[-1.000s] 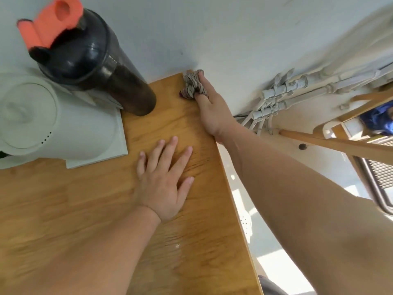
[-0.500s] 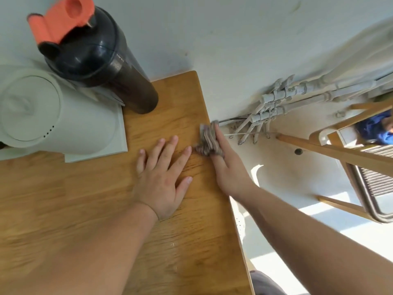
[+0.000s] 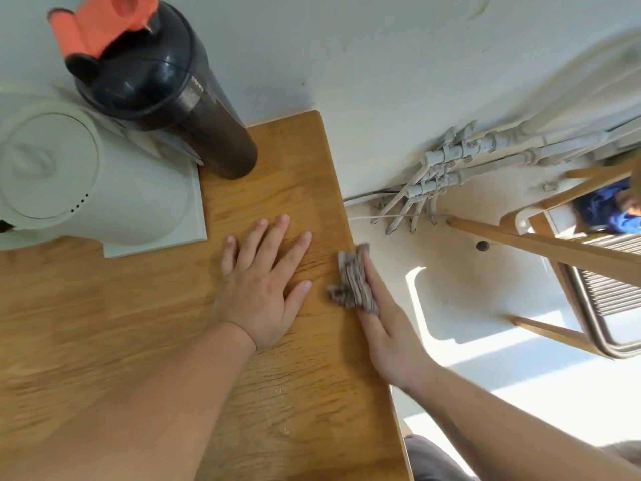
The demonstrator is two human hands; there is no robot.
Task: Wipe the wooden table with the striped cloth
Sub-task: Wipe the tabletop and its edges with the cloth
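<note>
The wooden table [image 3: 298,404] fills the lower left, with its right edge running down the middle of the view. A small bunched striped cloth [image 3: 353,282] lies on that right edge. My right hand [image 3: 388,331] presses on the cloth from the edge side, fingers stretched along it and partly under its folds. My left hand [image 3: 263,282] rests flat on the wood just left of the cloth, fingers spread, holding nothing.
A dark shaker bottle with an orange lid [image 3: 163,85] stands at the table's far corner by the white wall. A white kettle [image 3: 69,175] sits on a pale base at the left. Grey pipes [image 3: 451,168] and a wooden chair frame [image 3: 555,248] are beyond the edge.
My right hand has dragged the cloth from the far corner by the wall back along the table's right edge towards me. The left hand has stayed flat in place.
</note>
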